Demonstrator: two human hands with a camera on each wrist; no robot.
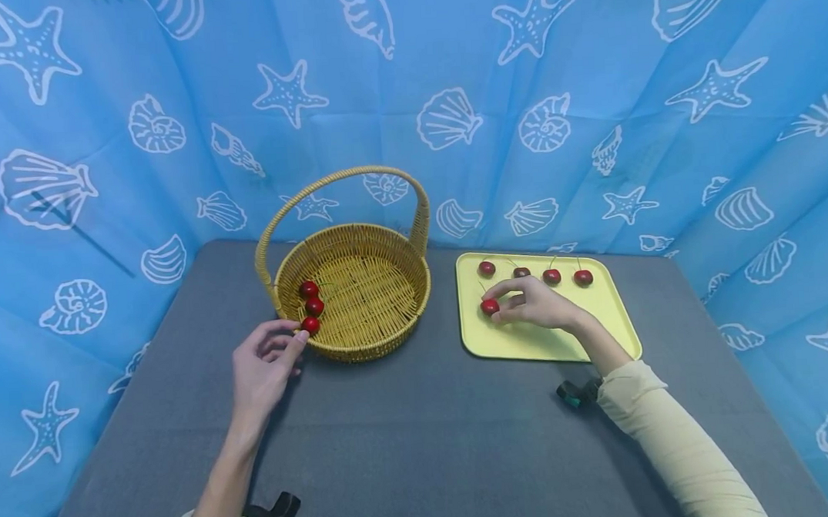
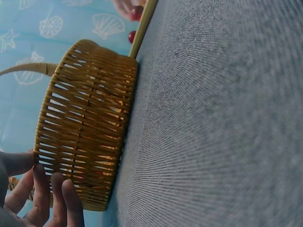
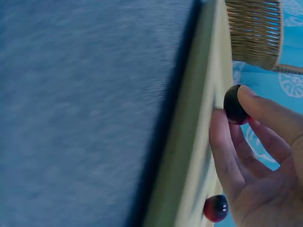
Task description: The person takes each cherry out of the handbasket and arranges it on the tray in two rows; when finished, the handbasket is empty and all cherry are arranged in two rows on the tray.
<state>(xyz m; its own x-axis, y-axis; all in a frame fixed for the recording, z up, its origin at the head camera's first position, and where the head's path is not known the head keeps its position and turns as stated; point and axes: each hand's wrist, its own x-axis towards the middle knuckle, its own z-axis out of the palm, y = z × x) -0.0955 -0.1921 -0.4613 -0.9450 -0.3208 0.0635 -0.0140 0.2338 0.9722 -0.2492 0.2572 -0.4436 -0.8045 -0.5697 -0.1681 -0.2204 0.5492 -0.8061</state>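
A yellow wicker basket (image 1: 363, 353) with a tall arched handle stands left of centre. Several red cherries are in view; those in the basket (image 1: 314, 307) lie along its left inner wall. My left hand (image 1: 267, 365) pinches the basket's near-left rim between thumb and fingers, close beside the nearest cherry (image 1: 310, 325). In the left wrist view, its fingers (image 2: 40, 194) lie against the outer weave. Over the pale yellow tray (image 1: 556, 341), my right hand (image 1: 537, 305) pinches a cherry (image 1: 489, 307) between thumb and fingers, seen also in the right wrist view (image 3: 235, 105).
More stemmed cherries (image 1: 552, 276) sit in a row along the tray's far edge. Grey cloth (image 1: 422, 443) covers the table. A blue curtain (image 1: 486, 170) with white shell and starfish prints hangs behind and at the sides.
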